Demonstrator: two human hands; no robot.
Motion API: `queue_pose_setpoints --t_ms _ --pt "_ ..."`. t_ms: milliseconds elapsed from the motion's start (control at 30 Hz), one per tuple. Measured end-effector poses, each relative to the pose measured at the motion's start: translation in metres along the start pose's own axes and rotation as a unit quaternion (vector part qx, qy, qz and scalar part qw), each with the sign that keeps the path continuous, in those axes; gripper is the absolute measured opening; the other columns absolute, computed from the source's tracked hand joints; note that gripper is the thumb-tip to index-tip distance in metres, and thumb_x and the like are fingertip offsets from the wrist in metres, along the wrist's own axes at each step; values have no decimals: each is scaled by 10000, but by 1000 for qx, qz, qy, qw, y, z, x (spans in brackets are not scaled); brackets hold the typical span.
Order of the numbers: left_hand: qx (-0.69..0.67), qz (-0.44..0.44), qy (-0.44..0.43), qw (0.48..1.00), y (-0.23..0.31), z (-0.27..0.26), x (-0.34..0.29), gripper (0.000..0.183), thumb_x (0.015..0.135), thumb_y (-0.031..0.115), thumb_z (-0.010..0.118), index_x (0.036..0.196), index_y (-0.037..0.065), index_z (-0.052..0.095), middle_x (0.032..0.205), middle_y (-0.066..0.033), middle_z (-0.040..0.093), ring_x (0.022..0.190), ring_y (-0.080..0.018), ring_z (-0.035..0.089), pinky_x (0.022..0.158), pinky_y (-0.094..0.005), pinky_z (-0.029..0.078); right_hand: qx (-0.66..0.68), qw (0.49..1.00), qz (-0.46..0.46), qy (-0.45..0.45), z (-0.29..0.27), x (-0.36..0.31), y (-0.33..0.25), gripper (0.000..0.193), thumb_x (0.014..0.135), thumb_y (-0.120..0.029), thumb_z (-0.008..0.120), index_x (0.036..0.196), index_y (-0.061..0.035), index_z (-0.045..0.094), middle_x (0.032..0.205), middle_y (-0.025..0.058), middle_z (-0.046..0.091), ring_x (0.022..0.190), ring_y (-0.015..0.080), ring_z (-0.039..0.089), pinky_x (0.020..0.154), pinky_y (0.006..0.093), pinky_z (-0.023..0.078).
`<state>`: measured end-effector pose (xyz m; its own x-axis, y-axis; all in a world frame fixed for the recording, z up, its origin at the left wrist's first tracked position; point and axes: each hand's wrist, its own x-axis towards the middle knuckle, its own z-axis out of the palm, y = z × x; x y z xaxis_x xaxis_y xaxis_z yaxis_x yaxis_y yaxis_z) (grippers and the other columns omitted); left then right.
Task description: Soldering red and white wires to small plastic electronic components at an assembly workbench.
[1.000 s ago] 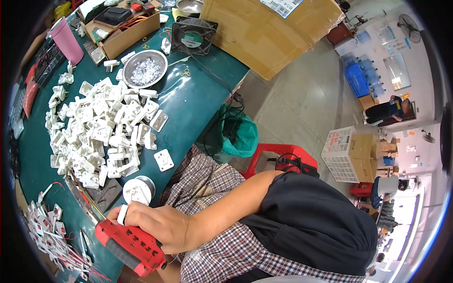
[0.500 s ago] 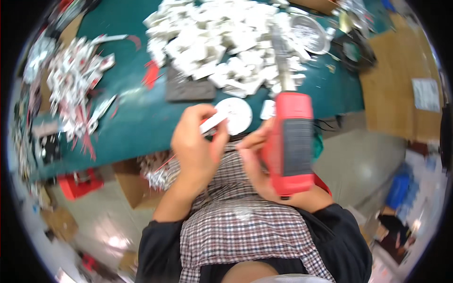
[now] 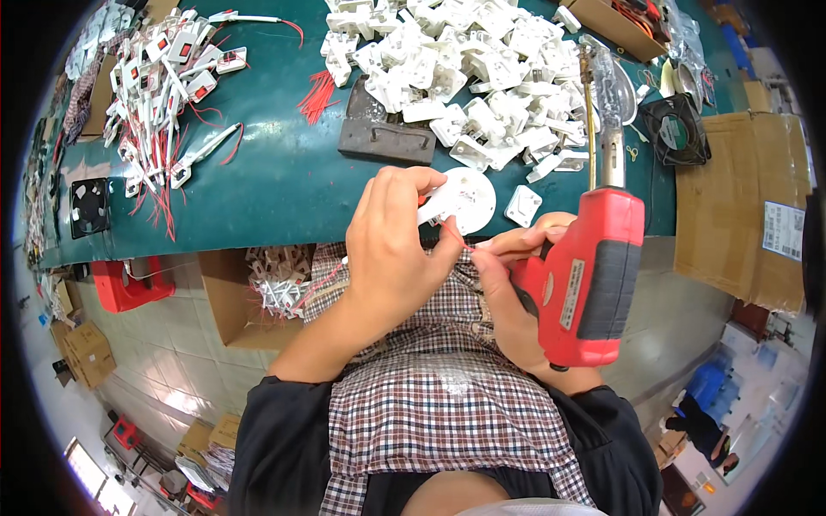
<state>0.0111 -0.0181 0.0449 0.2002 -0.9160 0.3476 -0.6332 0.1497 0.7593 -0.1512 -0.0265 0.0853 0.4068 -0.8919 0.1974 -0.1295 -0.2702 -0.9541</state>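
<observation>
White piece in left fingers — wired parts in carton

A red soldering gun points forward near a white piece.

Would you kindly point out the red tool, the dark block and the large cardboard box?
Red tool (image 3: 609, 288): head view, on its black grip.
Dark block (image 3: 397, 144): head view, on its front face.
Large cardboard box (image 3: 724, 215): head view, on its side panel.

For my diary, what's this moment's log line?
left grip: white part; right grip: red tool, red wire; green table: white pieces piled
</observation>
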Motion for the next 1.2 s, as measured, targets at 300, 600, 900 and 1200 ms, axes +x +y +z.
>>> queue_pose_setpoints --t_ms 300,600,900,1200 --pt "-154 60 32 986 -10 1 2 453 849 -113 575 1218 134 667 1303 -200 526 1087 -329 633 823 -362 553 -148 984 -18 102 -7 2 50 488 845 90 759 1229 45 462 989 95 650 847 155 664 725 276 529" --pt "-45 71 -20 996 -9 -10 3 228 708 12 849 890 94 738 1357 -160 537 1169 -268 616 504 -214 494 -158 983 47 75 -6 -5 59 532 809 7 823 1217 8 481 1035 85 695 954 211 638 883 348 491" --pt "14 53 0 999 -7 2 -3 199 724 21 864 832 74 706 1287 -142 597 957 -200 694 514 -233 575 -179 972 -50 142 -5 -3 65 535 791 -14 839 1222 -2 522 1098 109 653 978 234 638 872 344 506" --pt "64 83 44 994 -3 11 -5 238 678 28 870 804 79 675 1188 -116 659 1057 -316 672 840 -392 560 -121 985 123 31 -37 -17 27 425 977 -26 646 1325 27 406 1083 118 664 1016 213 700 916 350 529"
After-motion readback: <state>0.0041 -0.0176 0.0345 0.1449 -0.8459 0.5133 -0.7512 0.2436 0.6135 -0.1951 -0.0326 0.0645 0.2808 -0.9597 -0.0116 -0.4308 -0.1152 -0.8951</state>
